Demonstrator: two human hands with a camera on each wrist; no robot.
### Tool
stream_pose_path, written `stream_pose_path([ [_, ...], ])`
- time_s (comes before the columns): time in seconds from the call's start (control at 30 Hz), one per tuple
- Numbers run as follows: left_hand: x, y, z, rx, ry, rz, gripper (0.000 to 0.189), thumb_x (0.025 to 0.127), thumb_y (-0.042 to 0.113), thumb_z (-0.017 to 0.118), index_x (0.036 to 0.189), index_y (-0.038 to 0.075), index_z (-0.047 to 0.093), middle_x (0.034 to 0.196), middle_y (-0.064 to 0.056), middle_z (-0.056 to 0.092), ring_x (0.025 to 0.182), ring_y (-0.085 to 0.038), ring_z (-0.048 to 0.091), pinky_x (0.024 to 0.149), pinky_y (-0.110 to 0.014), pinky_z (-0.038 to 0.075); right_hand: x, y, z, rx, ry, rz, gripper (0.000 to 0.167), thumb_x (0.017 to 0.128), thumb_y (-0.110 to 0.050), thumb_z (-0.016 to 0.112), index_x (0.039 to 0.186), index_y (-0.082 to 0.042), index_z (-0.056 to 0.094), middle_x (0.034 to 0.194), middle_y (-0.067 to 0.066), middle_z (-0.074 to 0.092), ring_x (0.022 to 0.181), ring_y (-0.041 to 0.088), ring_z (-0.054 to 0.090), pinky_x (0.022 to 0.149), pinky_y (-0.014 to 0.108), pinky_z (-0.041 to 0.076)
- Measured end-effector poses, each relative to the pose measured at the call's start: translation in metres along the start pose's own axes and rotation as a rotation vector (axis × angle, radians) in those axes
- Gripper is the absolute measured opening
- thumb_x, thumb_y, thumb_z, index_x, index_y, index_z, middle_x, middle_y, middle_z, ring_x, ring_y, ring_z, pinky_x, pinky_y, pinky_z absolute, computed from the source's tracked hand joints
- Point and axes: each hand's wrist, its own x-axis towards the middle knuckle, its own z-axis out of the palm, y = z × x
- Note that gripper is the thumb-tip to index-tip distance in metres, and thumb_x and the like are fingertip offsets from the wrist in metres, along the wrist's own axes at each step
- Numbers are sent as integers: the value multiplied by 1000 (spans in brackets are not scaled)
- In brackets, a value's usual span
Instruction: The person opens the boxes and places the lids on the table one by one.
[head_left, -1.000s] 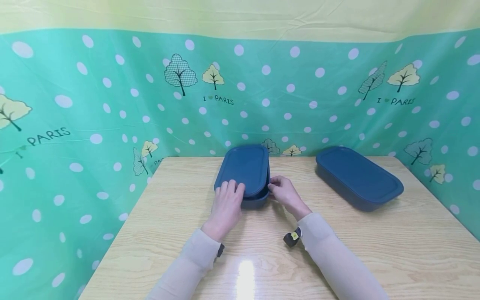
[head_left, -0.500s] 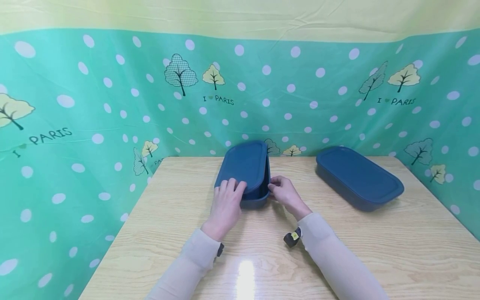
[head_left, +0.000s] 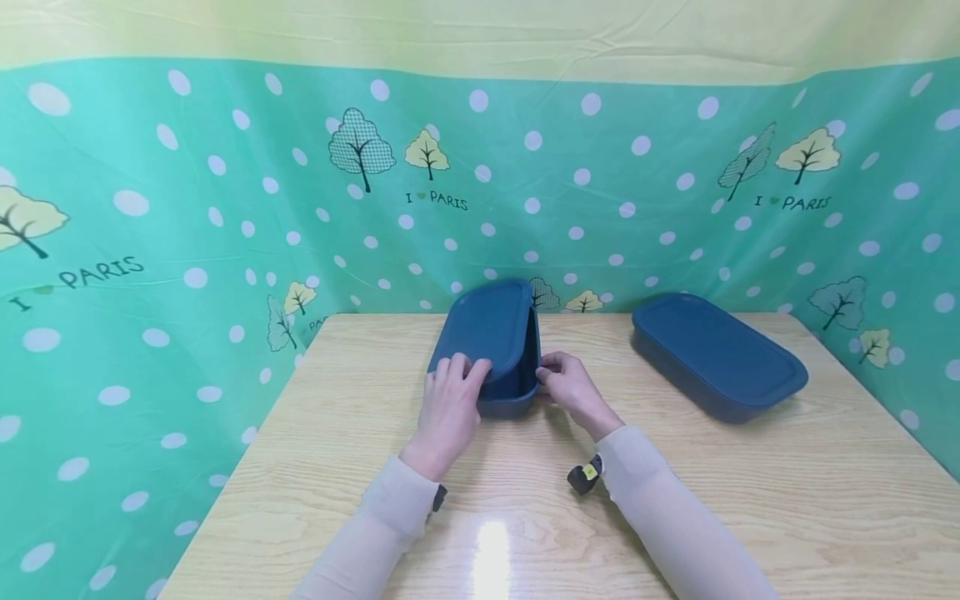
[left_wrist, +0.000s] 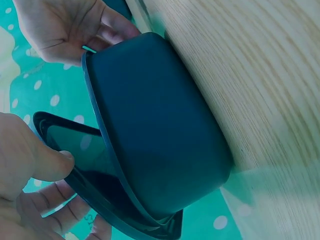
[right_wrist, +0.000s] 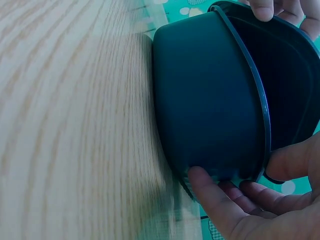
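In the head view, a dark blue rectangular food container (head_left: pixel 506 408) stands at the back of the table, left of centre. Its lid (head_left: pixel 483 327) is tilted, raised along the right and near side and low on the left. My left hand (head_left: pixel 448 408) pinches the lid's near edge, thumb on the outside and fingers across, as the left wrist view shows. My right hand (head_left: pixel 573 387) grips the container's right wall, with the thumb (right_wrist: pixel 292 162) at the rim and fingers against the outer wall. A dark gap shows under the lid; the contents cannot be seen.
A second dark blue container (head_left: pixel 716 354) with its lid on stands at the right on the wooden table (head_left: pixel 585 542). A green dotted curtain (head_left: pixel 600 192) with printed trees hangs behind and at both sides.
The lid's right and near side has risen, and the gap above the container has widened. My left hand has shifted slightly with the lid. The right hand has stayed at the container's wall.
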Motion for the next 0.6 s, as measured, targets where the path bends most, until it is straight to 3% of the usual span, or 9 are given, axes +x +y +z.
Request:
stream_pose_path([
  [0.6,-1,0,-1,-69,26,-29,62,69,-11,69,122,16,52,101,-5,51,87,-25,45,67,-35,38,-1,1,1,-18,3,-4,37,99,-4,42,131,13,39,121,29,47,109,40,56,87,44,52],
])
